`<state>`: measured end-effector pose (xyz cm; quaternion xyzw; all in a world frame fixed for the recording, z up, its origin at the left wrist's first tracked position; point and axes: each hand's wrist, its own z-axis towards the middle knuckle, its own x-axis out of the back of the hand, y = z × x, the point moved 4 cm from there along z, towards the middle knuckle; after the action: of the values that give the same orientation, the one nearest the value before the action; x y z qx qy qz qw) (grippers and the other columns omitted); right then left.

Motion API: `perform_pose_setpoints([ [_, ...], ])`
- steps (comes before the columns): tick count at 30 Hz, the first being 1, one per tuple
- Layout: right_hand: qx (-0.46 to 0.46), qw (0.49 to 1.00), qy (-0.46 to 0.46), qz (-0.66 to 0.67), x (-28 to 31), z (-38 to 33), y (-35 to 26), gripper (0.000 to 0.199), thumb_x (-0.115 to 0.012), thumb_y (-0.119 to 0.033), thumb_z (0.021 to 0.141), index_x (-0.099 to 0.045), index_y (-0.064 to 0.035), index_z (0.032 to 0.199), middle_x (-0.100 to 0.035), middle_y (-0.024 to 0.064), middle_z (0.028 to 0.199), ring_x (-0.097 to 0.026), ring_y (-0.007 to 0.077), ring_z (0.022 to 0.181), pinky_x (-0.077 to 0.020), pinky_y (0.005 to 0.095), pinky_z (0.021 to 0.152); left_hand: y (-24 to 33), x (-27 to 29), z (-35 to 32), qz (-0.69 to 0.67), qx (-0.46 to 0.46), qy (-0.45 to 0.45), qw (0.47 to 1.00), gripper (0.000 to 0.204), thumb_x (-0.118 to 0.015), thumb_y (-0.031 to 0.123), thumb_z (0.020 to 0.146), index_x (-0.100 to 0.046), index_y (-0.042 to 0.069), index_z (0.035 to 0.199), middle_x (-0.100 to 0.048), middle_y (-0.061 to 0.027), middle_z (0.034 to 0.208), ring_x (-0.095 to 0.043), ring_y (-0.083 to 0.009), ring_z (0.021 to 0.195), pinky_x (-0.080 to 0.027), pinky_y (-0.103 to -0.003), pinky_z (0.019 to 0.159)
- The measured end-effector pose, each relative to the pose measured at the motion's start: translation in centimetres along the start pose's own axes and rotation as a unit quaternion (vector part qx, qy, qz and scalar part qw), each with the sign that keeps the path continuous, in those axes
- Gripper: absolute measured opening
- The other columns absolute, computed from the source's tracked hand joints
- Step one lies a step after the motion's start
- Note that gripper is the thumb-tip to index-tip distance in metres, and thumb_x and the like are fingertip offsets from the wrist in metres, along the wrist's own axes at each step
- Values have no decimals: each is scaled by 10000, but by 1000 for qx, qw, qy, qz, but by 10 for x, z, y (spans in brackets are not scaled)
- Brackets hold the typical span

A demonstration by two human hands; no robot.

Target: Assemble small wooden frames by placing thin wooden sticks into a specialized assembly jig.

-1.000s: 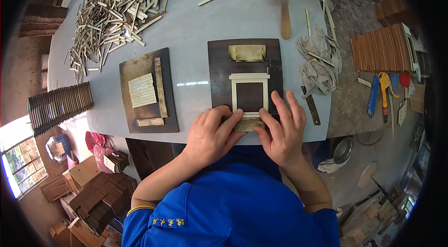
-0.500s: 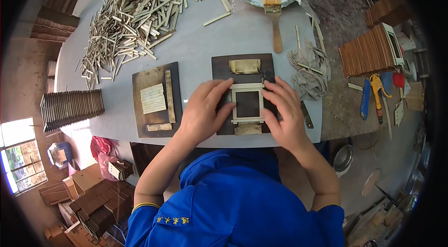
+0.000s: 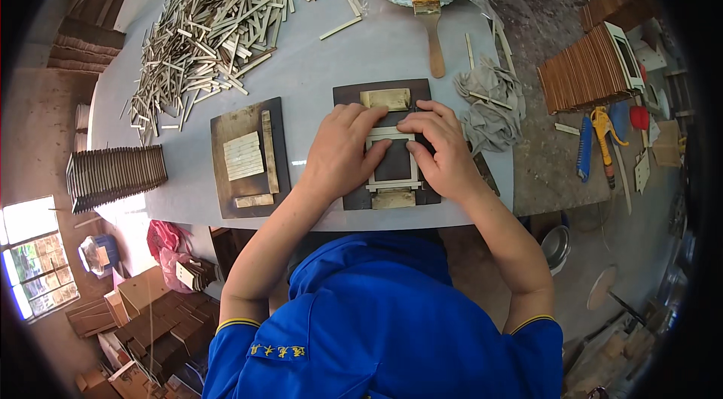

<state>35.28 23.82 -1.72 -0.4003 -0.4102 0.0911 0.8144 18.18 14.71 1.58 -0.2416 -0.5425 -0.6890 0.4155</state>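
Observation:
A small rectangular frame of pale wood strips [image 3: 394, 186] lies on a dark board [image 3: 354, 199] in front of me. Pale wooden blocks are fixed on the board beyond the frame and at its near side. My left hand [image 3: 339, 149] grips the frame's far left part, thumb along the inner edge and fingers at the far strip. At the far right corner, my right hand [image 3: 443, 152] pinches it with thumb and fingers. Both hands cover part of the frame's sides. Dark board shows through the frame's opening.
Left of my arm lies a second board [image 3: 226, 128] holding pale strips [image 3: 245, 158]. A heap of loose wood strips [image 3: 218, 30] spreads at far left, with a row of stacked frames [image 3: 117, 177] nearer. A brush [image 3: 434, 37], a grey rag [image 3: 493, 116] and stacked brown frames [image 3: 584, 75] are rightward.
Both hands have moved closer together toward the frame's far edge. The right hand's fingers now reach over the far strip. The whole view has shifted slightly.

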Motion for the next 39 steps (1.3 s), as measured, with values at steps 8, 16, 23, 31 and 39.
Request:
perform_pose_setpoints([
  [8, -11, 1000, 4, -3, 0, 0, -9, 377, -727, -17, 831, -668, -97, 1195, -703, 47, 1252, -534, 345, 1364, -405, 465, 1153, 9, 10, -24, 116, 195, -52, 973, 200, -776, 179, 895, -655, 43, 977, -667, -109, 899, -615, -324, 704, -524, -415, 666],
  [16, -27, 996, 58, 59, 7, -4, -16, 458, -734, -39, 850, -640, -62, 1298, -657, 91, 1357, -525, 358, 1375, -384, 472, 1182, 16, -1, -26, 137, 178, -37, 974, 207, -765, 135, 887, -619, 85, 749, -574, -51, 682, -529, -292, 532, -469, -404, 541],
  [23, -54, 978, 108, -173, 68, -26, -26, 399, -751, -68, 889, -655, -16, 1272, -646, 129, 1324, -617, 339, 1184, -493, 445, 1044, 23, 26, -33, 96, 48, 143, 984, 195, -785, 102, 838, -605, 105, 762, -549, -43, 700, -517, -260, 528, -439, -367, 505],
  [31, -127, 958, 42, -252, 75, -45, 7, 287, -680, -57, 950, -684, 7, 1230, -652, 135, 1322, -629, 357, 1153, -508, 410, 1013, 21, 42, -35, 93, 11, 184, 979, 213, -793, 80, 814, -592, 120, 753, -528, -24, 698, -489, -230, 524, -426, -349, 502],
  [39, -91, 958, 72, -261, 66, -7, 18, 320, -676, -70, 958, -669, -6, 1272, -636, 133, 1384, -620, 356, 1224, -502, 415, 1063, 8, 81, -49, 145, 18, 212, 966, 206, -798, 82, 805, -601, 121, 762, -526, -25, 697, -491, -226, 526, -419, -346, 501],
])
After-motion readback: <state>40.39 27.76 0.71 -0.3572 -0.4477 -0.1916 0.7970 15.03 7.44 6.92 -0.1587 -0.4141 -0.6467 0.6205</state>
